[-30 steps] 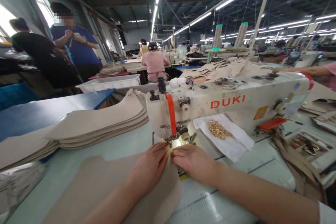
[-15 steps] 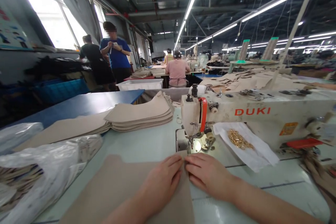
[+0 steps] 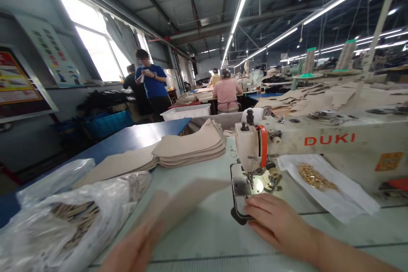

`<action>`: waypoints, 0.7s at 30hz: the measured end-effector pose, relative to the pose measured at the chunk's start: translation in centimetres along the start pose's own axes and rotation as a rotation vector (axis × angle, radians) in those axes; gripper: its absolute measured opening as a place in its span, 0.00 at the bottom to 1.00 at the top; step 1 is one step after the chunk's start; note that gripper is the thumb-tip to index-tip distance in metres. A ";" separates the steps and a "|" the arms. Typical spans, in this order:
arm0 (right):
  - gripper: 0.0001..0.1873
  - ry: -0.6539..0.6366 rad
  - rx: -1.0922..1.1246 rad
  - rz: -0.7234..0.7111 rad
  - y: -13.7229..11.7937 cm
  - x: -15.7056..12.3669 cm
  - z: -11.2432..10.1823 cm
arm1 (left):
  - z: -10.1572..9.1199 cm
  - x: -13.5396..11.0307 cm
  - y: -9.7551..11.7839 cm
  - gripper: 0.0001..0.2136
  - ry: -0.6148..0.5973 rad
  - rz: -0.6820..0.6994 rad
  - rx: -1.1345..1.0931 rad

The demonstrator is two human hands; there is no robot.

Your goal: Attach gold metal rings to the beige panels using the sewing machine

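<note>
My left hand (image 3: 135, 242), smeared by motion, grips a beige fabric piece (image 3: 188, 197) that is lifted and tilted left of the sewing machine (image 3: 331, 136). Low in front of the needle, my right hand (image 3: 277, 223) has its fingers pressed together, with the tips at the edge of the machine's metal plate (image 3: 240, 182). Whether something small is between those fingertips is hidden. A white sheet (image 3: 344, 191) holding a heap of small gold-coloured metal parts (image 3: 315, 177) lies under the machine arm.
Stacked beige pieces (image 3: 191, 146) lie behind the work area. An open plastic bag (image 3: 117, 204) with beige pieces inside is at the left, by a blue table (image 3: 127, 138). Thread cones (image 3: 309, 63) stand behind the machine. Several people are farther back, one in a blue shirt (image 3: 156, 83).
My left hand has moved left and down, pulling the fabric piece away from the machine and raising it. My right hand stays near the needle. The view has turned left.
</note>
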State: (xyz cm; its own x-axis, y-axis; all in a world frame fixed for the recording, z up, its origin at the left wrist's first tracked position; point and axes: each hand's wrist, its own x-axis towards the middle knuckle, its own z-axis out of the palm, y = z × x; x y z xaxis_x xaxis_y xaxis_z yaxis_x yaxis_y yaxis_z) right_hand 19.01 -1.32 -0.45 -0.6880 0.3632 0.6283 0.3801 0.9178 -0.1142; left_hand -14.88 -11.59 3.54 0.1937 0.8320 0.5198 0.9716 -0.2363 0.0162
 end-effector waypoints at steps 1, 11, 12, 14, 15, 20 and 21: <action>0.13 0.023 -0.008 -0.002 -0.1 0.0 -0.1 | -1.7 2.3 -0.4 0.17 0.086 -0.149 0.059; 0.11 -0.053 -0.001 0.075 0.5 0.1 0.4 | 4.5 23.6 -2.6 0.19 -0.132 -0.160 0.195; 0.10 -0.035 -0.007 0.076 0.8 0.0 0.7 | 6.8 23.7 -2.8 0.17 -0.167 -0.180 0.186; 0.11 0.021 -0.022 0.050 1.2 -0.2 1.3 | 10.7 23.0 -3.0 0.17 -0.226 -0.230 0.172; 0.11 0.043 -0.024 0.029 1.4 -0.3 1.6 | 12.1 22.5 -3.0 0.19 -0.243 -0.251 0.167; 0.08 -0.014 -0.010 -0.032 1.9 -0.1 1.6 | 13.3 21.4 -3.4 0.26 -0.294 -0.279 0.141; 0.08 -0.023 -0.012 -0.040 1.9 0.0 1.4 | 12.7 21.4 -3.9 0.27 -0.284 -0.287 0.145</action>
State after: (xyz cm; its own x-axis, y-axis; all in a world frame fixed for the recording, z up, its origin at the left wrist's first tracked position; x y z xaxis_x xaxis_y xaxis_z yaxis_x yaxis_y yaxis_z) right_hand 18.85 0.64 -1.76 -0.7169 0.3298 0.6142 0.3592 0.9298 -0.0799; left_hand -12.80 13.53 3.81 -0.0768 0.9637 0.2558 0.9967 0.0807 -0.0046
